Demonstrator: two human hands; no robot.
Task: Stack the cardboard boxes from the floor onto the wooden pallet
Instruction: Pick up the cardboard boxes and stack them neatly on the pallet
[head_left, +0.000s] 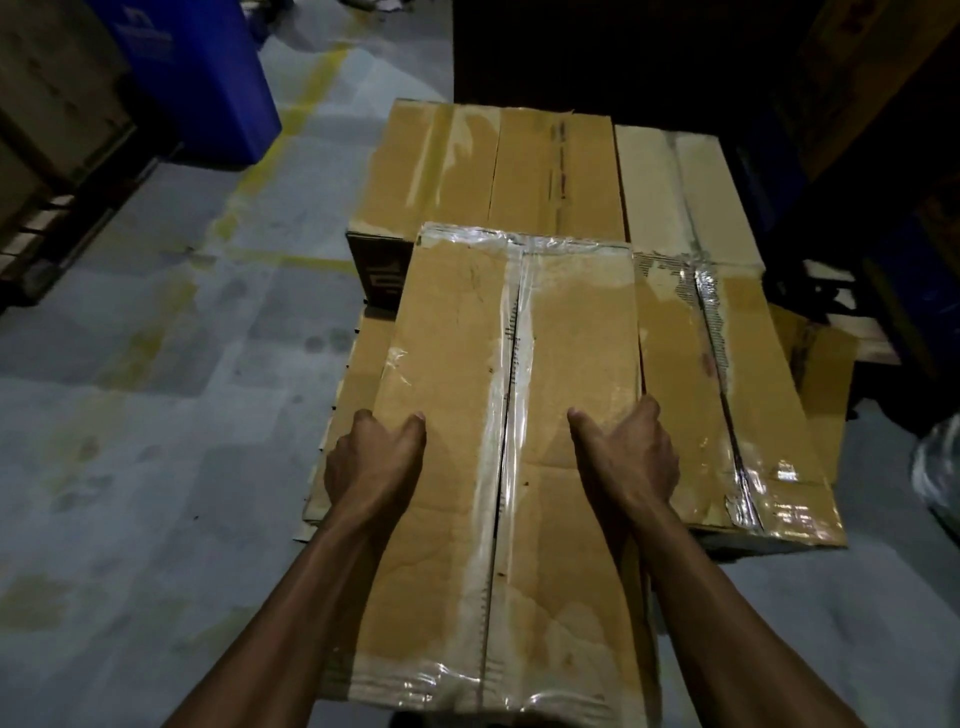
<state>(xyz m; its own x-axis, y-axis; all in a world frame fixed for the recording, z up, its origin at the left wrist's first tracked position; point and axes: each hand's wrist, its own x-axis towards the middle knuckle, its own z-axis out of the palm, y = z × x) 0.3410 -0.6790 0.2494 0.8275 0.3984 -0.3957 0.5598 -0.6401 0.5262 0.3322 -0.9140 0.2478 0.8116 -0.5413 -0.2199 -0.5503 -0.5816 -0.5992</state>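
Observation:
A long taped cardboard box (467, 364) fills the middle of the view, raised above the stack. My left hand (374, 462) grips its left edge, thumb on top and fingers down the side. My right hand (628, 457) grips its right edge the same way. Under and behind it lie more taped boxes: one at the back (493, 166), a paler one at the back right (685, 192) and one on the right with torn tape (727, 415). A lower box (343, 415) shows at the left. The wooden pallet (852, 332) peeks out at the right, mostly hidden.
Grey concrete floor (156, 415) with worn yellow lines spreads to the left. A blue bin (208, 78) stands at the back left beside stacked cartons on another pallet (47, 156). Crumpled clear plastic (935, 467) lies at the right edge. The back right is dark.

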